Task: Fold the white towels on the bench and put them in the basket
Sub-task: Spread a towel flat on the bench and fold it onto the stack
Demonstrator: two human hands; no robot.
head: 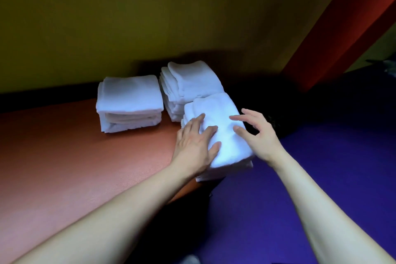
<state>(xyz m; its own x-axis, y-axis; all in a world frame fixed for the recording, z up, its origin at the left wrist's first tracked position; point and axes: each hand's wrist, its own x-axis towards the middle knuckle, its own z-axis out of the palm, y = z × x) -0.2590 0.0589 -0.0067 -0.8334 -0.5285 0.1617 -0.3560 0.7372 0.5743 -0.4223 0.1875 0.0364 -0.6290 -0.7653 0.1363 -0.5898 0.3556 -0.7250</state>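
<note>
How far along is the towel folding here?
Done: two folded white stacks sit on the bench. In hand: left hand presses a third folded pile at the bench's end, right hand open over it. Left: basketing; no basket is visible.

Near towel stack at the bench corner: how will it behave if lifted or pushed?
The near stack is soft folded cloth, so it would likely sag unless supported from below. Its layers look loose and may slide apart if pushed from one side. It overhangs the bench edge, so a nudge rightward could tip it off. The left hand rests flat on it; the right hand hovers.
</note>
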